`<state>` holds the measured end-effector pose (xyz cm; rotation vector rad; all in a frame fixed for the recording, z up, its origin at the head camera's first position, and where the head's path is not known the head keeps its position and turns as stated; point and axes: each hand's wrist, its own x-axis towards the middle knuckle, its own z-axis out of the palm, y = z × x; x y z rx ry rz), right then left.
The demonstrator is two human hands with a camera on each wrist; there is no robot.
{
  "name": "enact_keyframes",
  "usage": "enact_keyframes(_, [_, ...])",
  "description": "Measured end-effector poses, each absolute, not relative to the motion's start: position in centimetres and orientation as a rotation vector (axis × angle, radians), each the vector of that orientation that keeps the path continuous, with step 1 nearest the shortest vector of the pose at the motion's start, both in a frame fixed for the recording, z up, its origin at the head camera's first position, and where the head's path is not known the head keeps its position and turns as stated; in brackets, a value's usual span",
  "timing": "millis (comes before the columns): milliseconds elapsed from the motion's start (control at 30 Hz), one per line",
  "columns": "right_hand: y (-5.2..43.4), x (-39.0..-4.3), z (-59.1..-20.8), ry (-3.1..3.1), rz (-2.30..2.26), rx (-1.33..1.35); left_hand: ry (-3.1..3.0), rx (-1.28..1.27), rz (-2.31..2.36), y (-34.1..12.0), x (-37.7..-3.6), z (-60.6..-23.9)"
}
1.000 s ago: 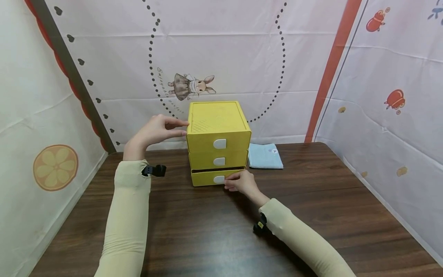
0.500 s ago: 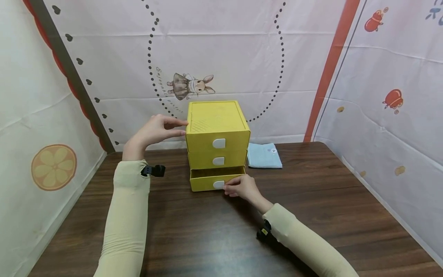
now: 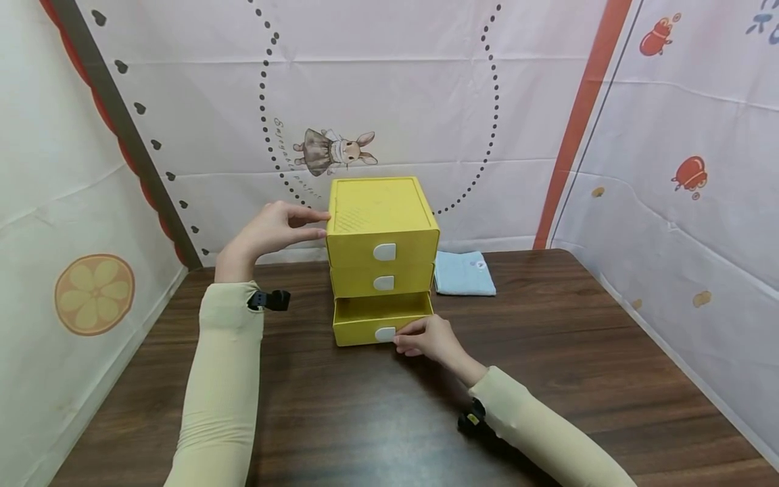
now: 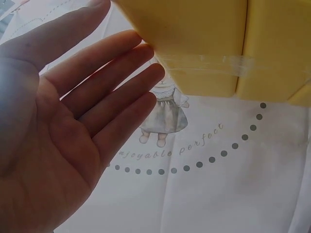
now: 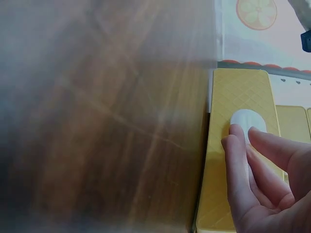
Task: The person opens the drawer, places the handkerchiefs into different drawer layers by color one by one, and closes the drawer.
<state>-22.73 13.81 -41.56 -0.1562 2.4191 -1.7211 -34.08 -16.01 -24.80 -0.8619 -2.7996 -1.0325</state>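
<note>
A yellow drawer unit (image 3: 383,206) with three stacked drawers stands on the table, each front bearing a white tab. The bottom drawer (image 3: 359,333) is pulled partway out, and its visible inside looks bare. My right hand (image 3: 429,338) pinches that drawer's white tab (image 5: 249,121) between thumb and fingers, as the right wrist view shows closely. At the unit's upper left edge, my left hand (image 3: 274,228) touches the side with fingertips, its fingers extended. The left wrist view shows the left palm (image 4: 53,141) facing the camera, fingertips right at the yellow side wall (image 4: 194,43).
A folded light blue cloth (image 3: 465,274) lies to the right of the drawer unit. The dark wooden table (image 3: 341,419) reaches back to a printed white curtain (image 3: 395,88), and similar curtains hang at both sides.
The bottom drawer has slid farther out toward me, with my right hand pulling its tab. My left hand stays in place against the unit's side.
</note>
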Motion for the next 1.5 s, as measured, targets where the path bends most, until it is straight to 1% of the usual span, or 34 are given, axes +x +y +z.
enact_keyframes(433, [14.3,-21.3,-41.6,2.394,-1.704,-0.214,-2.787,-0.869,-1.005,-15.9,-34.1,-24.9])
enact_keyframes(567, [14.1,-20.0,-40.2,2.382,-1.694,-0.231,-2.791,-0.867,-1.018,-16.0,-34.1,-24.9])
enact_keyframes(667, [14.1,-19.6,-39.9,2.372,-1.693,-0.234,-2.791,-0.869,-1.026,-16.0,-34.2,-24.9])
enact_keyframes(833, [14.4,-20.0,-41.4,2.376,-1.689,-0.231,-2.783,-0.873,-1.022,-16.0,-34.3,-25.0])
enact_keyframes(1500, [14.8,-18.0,-41.3,2.339,-1.636,-0.268,-2.783,-0.868,-1.042,-16.2,-34.1,-25.1])
